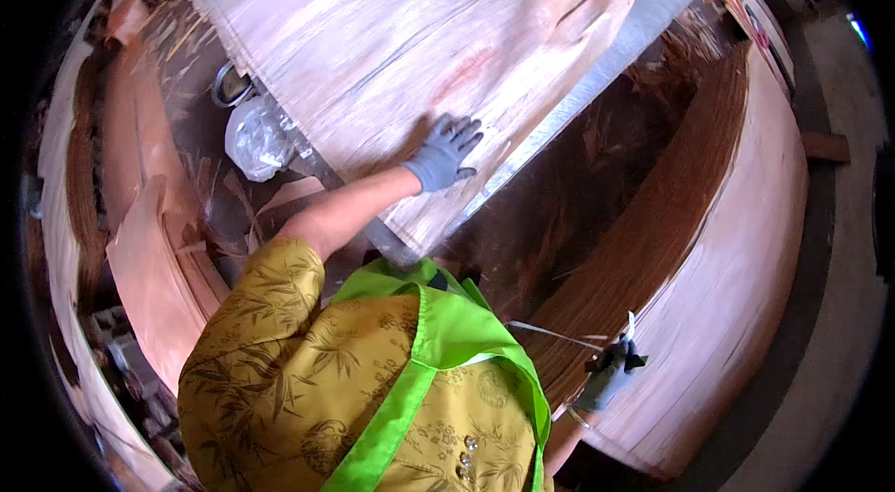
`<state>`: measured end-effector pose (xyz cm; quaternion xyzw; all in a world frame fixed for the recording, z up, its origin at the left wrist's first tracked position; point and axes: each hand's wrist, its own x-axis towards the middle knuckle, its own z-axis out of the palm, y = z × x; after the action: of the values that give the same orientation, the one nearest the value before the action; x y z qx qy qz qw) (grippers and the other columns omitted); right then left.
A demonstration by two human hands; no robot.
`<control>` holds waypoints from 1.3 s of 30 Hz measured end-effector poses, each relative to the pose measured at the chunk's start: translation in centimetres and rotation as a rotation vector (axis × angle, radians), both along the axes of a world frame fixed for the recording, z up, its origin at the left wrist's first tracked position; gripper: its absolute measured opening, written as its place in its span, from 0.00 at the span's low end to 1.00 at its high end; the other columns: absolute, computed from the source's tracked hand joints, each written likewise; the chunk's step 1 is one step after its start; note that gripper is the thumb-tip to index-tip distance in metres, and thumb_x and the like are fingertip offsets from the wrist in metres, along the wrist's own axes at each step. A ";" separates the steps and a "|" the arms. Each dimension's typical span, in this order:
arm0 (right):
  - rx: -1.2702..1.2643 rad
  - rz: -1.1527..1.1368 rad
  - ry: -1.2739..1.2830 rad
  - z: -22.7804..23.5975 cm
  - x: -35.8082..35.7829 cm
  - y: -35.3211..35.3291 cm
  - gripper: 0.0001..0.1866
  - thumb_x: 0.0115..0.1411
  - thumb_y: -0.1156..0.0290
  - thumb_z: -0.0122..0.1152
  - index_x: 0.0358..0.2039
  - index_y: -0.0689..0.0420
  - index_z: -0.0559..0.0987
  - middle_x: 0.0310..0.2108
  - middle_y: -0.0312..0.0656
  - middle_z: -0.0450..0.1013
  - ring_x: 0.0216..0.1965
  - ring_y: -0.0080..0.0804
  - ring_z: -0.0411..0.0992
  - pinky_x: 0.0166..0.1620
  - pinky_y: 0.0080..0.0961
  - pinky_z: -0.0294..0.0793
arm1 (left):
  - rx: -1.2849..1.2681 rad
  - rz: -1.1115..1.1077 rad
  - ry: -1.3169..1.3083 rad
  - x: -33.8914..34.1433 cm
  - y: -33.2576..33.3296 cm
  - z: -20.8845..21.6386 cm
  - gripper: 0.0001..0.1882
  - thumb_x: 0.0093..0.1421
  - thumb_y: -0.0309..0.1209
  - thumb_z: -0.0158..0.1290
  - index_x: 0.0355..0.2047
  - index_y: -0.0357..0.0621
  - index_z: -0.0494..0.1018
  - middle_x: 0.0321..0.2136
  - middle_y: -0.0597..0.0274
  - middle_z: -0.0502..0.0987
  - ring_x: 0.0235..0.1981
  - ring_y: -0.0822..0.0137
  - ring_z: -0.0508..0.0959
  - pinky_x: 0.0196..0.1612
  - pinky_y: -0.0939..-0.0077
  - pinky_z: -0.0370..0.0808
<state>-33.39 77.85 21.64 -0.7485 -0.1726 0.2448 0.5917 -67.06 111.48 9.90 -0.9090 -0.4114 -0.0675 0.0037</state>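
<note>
My left hand (443, 154), in a grey glove, lies flat with fingers spread on a large pale wood veneer sheet (373, 54). The sheet covers most of a metal-edged table (597, 87), whose bare strip shows along the right side. Out to the right, my right hand (609, 378), in a grey and dark glove, is closed over the near end of a tall veneer stack (736, 240). A thin whitish strip (557, 335) runs into its fingers from the left, and a short white end sticks up above them. Whether the strip is a blade or a band, I cannot tell.
To the left of the table hang a clear plastic bag (259, 140) and a round metal-rimmed object (231, 85). More veneer (154, 278) curves along the left side. Torn veneer scraps (671, 73) litter the dark gap between table and right stack. Grey floor (830, 306) lies beyond that stack.
</note>
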 end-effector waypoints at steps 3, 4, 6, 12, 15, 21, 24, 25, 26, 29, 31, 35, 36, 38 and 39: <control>-0.065 0.131 0.046 -0.7 2.8 3.0 0.07 0.60 0.67 0.53 0.25 0.52 0.71 0.13 0.27 0.58 0.11 0.14 0.53 0.12 0.15 0.50 | -0.074 0.051 0.005 3.0 -3.0 -0.4 0.36 0.59 0.54 0.40 0.61 0.44 0.53 0.63 0.55 0.51 0.65 0.57 0.46 0.64 0.53 0.37; 0.040 0.249 0.062 -1.3 3.4 3.9 0.05 0.60 0.69 0.53 0.27 0.53 0.73 0.13 0.28 0.59 0.10 0.14 0.53 0.12 0.14 0.50 | -0.100 0.055 0.043 3.9 -3.5 -0.5 0.35 0.58 0.53 0.41 0.61 0.47 0.54 0.63 0.55 0.52 0.65 0.56 0.47 0.64 0.53 0.38; -0.021 0.289 0.074 -3.4 5.1 5.1 0.04 0.59 0.71 0.53 0.33 0.57 0.75 0.15 0.29 0.61 0.11 0.14 0.55 0.13 0.14 0.53 | -0.122 0.090 0.057 5.2 -4.5 -0.8 0.34 0.57 0.52 0.44 0.61 0.51 0.55 0.63 0.57 0.51 0.65 0.57 0.47 0.64 0.53 0.39; -0.008 0.623 0.110 -7.8 5.9 11.6 0.07 0.59 0.73 0.54 0.36 0.59 0.76 0.17 0.29 0.66 0.14 0.12 0.58 0.16 0.11 0.55 | -0.148 0.151 0.103 6.5 -5.1 -0.3 0.35 0.57 0.52 0.45 0.61 0.51 0.55 0.63 0.58 0.50 0.65 0.58 0.46 0.65 0.55 0.39; -0.023 0.729 0.129 -8.7 4.7 15.6 0.06 0.58 0.76 0.53 0.37 0.59 0.76 0.19 0.29 0.67 0.15 0.12 0.58 0.17 0.11 0.56 | -0.119 0.197 0.007 6.7 -5.0 -0.8 0.32 0.57 0.49 0.47 0.59 0.50 0.57 0.61 0.58 0.56 0.63 0.58 0.51 0.64 0.57 0.44; -0.042 0.878 0.251 -7.2 2.4 21.6 0.07 0.59 0.77 0.52 0.37 0.60 0.77 0.21 0.26 0.66 0.18 0.10 0.59 0.20 0.10 0.56 | -0.096 0.397 -0.425 7.9 -3.0 -1.0 0.17 0.55 0.38 0.51 0.44 0.49 0.72 0.42 0.62 0.73 0.46 0.59 0.69 0.47 0.59 0.63; -0.119 0.954 0.229 -7.8 2.5 23.9 0.07 0.59 0.76 0.52 0.37 0.60 0.77 0.22 0.26 0.66 0.20 0.11 0.60 0.22 0.11 0.58 | -0.082 0.437 -0.400 8.3 -1.7 -0.9 0.14 0.51 0.36 0.53 0.39 0.52 0.73 0.38 0.65 0.73 0.40 0.60 0.70 0.40 0.61 0.64; -0.133 0.964 0.252 -7.8 2.4 24.7 0.07 0.60 0.76 0.53 0.37 0.60 0.77 0.22 0.26 0.66 0.20 0.11 0.60 0.22 0.11 0.58 | -0.106 0.437 -0.362 8.5 -1.5 -0.7 0.14 0.51 0.37 0.53 0.39 0.52 0.73 0.38 0.65 0.73 0.40 0.60 0.70 0.40 0.60 0.64; -0.144 0.968 0.281 -7.8 2.0 25.6 0.07 0.60 0.76 0.53 0.37 0.60 0.77 0.22 0.26 0.67 0.20 0.11 0.60 0.22 0.11 0.59 | -0.131 0.431 -0.318 8.7 -1.4 0.1 0.14 0.50 0.37 0.53 0.39 0.52 0.73 0.38 0.65 0.72 0.40 0.60 0.70 0.40 0.60 0.64; -0.204 1.052 0.249 -8.8 1.7 28.8 0.07 0.59 0.76 0.53 0.37 0.60 0.77 0.22 0.27 0.67 0.21 0.12 0.61 0.23 0.11 0.60 | -0.064 0.404 -0.285 8.7 -1.2 -0.6 0.14 0.50 0.37 0.52 0.39 0.53 0.72 0.38 0.63 0.71 0.41 0.60 0.69 0.42 0.60 0.64; -0.140 1.121 0.214 -9.6 1.3 30.6 0.07 0.59 0.77 0.53 0.38 0.61 0.77 0.24 0.27 0.69 0.22 0.13 0.62 0.25 0.12 0.62 | -0.001 0.387 -0.285 8.9 -1.0 -1.0 0.14 0.52 0.36 0.50 0.40 0.52 0.72 0.41 0.62 0.71 0.44 0.61 0.69 0.44 0.60 0.64; -0.214 1.195 0.274 -9.5 1.2 34.1 0.08 0.58 0.79 0.53 0.39 0.62 0.77 0.27 0.30 0.72 0.25 0.15 0.65 0.29 0.14 0.67 | 0.108 0.321 -0.183 9.7 -0.8 -2.3 0.16 0.56 0.35 0.44 0.45 0.50 0.72 0.51 0.62 0.68 0.53 0.63 0.65 0.55 0.55 0.59; -0.219 1.224 0.263 -8.9 1.2 34.8 0.08 0.58 0.78 0.54 0.39 0.62 0.77 0.27 0.30 0.72 0.25 0.15 0.66 0.29 0.14 0.67 | 0.091 0.303 -0.120 9.9 -1.0 -2.4 0.17 0.56 0.34 0.42 0.45 0.50 0.71 0.53 0.62 0.68 0.55 0.63 0.64 0.57 0.54 0.56; -0.238 1.250 0.251 -8.8 1.6 36.1 0.08 0.58 0.78 0.54 0.38 0.62 0.77 0.26 0.31 0.72 0.24 0.15 0.66 0.28 0.15 0.67 | 0.050 0.317 -0.072 10.8 -1.2 -2.5 0.18 0.56 0.34 0.42 0.47 0.49 0.72 0.54 0.63 0.67 0.57 0.64 0.63 0.62 0.50 0.50; -0.252 1.246 0.250 -9.3 2.2 36.7 0.07 0.58 0.77 0.55 0.37 0.62 0.77 0.26 0.31 0.72 0.24 0.16 0.66 0.28 0.15 0.67 | 0.049 0.336 -0.090 11.2 -1.2 -2.6 0.18 0.56 0.35 0.42 0.46 0.48 0.72 0.53 0.62 0.68 0.56 0.64 0.64 0.62 0.50 0.50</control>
<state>-31.22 114.55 12.36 -0.5374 -0.4744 0.6461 0.2619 -55.85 110.25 7.34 -0.8232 -0.5553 -0.1167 0.0188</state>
